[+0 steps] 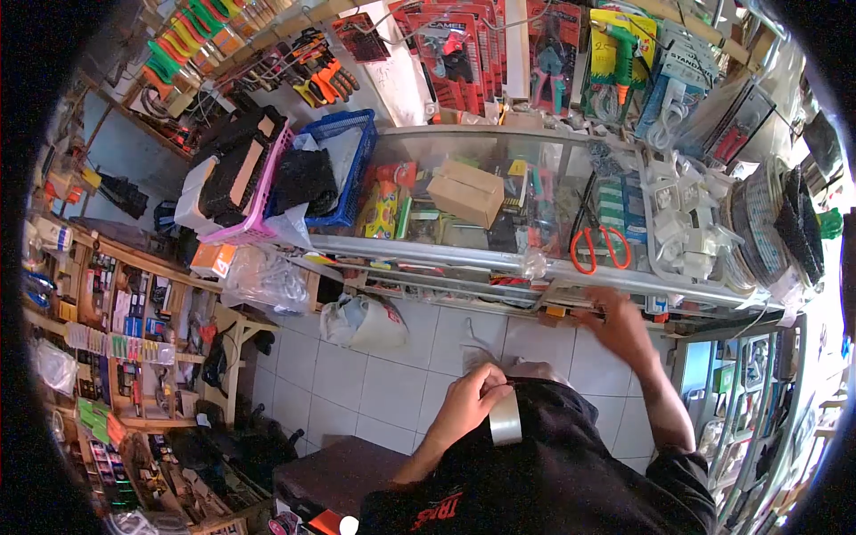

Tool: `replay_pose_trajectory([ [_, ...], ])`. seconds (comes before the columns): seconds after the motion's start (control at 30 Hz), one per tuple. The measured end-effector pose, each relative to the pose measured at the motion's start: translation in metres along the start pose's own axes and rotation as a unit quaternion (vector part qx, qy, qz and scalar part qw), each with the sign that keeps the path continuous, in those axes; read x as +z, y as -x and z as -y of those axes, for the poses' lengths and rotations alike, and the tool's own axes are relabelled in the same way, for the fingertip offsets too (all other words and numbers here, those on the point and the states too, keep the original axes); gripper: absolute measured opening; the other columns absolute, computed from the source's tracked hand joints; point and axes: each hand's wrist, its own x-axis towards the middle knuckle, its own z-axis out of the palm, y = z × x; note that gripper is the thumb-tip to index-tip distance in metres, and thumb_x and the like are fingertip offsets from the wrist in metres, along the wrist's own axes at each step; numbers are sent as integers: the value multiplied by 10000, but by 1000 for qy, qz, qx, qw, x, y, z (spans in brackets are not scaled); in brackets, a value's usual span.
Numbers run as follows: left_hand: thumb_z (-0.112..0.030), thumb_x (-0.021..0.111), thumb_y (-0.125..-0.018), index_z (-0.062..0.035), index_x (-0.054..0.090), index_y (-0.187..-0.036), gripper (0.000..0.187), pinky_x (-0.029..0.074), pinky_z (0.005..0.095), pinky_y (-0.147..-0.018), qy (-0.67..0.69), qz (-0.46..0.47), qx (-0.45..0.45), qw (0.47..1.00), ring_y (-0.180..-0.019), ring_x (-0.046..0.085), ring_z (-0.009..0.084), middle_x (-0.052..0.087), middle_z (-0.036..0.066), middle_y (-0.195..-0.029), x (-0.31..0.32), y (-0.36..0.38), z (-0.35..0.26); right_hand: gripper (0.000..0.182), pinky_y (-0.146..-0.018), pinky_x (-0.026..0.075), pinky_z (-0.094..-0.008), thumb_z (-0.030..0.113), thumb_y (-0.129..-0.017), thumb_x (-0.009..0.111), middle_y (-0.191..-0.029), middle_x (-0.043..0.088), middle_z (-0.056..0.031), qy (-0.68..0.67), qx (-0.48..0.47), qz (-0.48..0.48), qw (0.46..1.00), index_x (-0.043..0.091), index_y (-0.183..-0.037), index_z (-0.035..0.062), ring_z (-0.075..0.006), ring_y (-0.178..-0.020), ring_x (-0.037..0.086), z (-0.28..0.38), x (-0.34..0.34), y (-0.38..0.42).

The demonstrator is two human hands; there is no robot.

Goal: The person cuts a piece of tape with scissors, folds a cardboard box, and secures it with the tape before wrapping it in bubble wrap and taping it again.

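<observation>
My left hand (468, 401) is closed around a roll of pale, shiny tape (506, 421), held close to my black shirt. In front of the glass counter's edge, my right hand (620, 325) is smeared by motion, its fingers spread and pointing left, with nothing seen in them. Just beyond it, scissors (599, 251) with orange handles lie on the glass counter (428, 239), blades pointing away from me. A small closed cardboard box (466, 191) sits further left on the same counter.
On the counter's left end stand a blue basket (364, 165) and a pink basket (267, 183). White electrical fittings (682, 218) and coiled cable (758, 223) fill the right. Packaged tools (450, 67) hang behind. A white bag (364, 323) rests on the tiled floor.
</observation>
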Motion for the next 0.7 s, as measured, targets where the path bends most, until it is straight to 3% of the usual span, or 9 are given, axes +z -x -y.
replay_pose_trajectory([
  [0.1,-139,757,-944,-32,645,-1171,274,545,300,-735,25,-1,-7,1000,-773,662,119,703,52,-874,-2,-1,-2,421,-896,506,-493,237,-922,736,-1135,664,-228,52,61,-146,986,619,-1255,7,-395,-1083,650,-23,-6,-44],
  [0.27,-157,761,-947,-57,657,-1331,410,527,276,-723,81,0,-21,996,-753,621,84,707,24,-869,-4,-2,4,530,-871,532,-551,355,-945,697,-1130,612,-246,211,104,-125,964,513,-1325,35,-448,-1085,628,-58,16,-90],
  [0.4,-199,755,-956,-29,706,-1185,290,537,291,-673,66,23,-14,997,-703,653,106,739,42,-866,-4,-8,22,550,-831,552,-558,378,-942,696,-1116,611,-255,246,100,-145,953,481,-1319,41,-463,-1041,653,-72,34,-109],
  [0.5,-211,737,-972,-22,719,-1096,226,525,276,-670,75,23,-33,996,-705,634,88,732,26,-852,-5,-13,22,526,-813,534,-584,394,-955,687,-1163,608,-280,207,143,-78,965,501,-1281,25,-506,-1032,644,-82,31,-117],
  [0.6,-219,709,-994,-11,709,-1041,213,510,248,-686,54,26,-41,997,-737,615,56,711,4,-845,-7,-17,8,446,-744,568,-559,345,-969,667,-1053,643,-282,221,109,-63,967,494,-1204,8,-502,-923,685,-93,31,-121],
  [0.7,-210,684,-1011,-5,693,-1034,207,511,248,-684,40,12,-25,999,-740,621,60,707,12,-846,-3,-20,5,404,-749,561,-562,311,-982,649,-977,666,-297,212,83,-48,973,488,-1155,-17,-501,-912,680,-96,26,-121],
])
